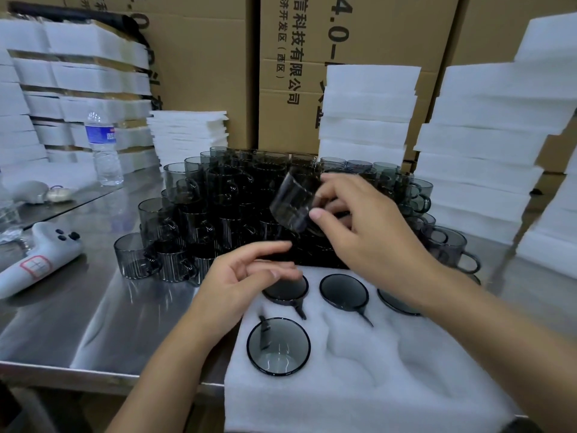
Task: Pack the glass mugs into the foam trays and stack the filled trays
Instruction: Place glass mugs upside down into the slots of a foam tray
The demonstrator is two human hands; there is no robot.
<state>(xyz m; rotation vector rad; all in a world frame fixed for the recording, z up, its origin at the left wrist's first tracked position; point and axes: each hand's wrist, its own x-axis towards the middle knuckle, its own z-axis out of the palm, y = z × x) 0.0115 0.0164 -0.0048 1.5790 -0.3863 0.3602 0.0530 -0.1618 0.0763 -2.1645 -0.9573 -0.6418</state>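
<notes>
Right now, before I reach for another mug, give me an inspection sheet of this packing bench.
Surface: steel table, foam tray at its near edge.
Job's things: four mugs seated in the tray, mug pile behind it.
Clutter: water bottle and white handheld device on the left.
Hands: right hand grips a tilted mug above the pile; left hand open over the tray.
Cables: nothing seen.
Surroundings: foam stacks and cardboard boxes behind.
</notes>
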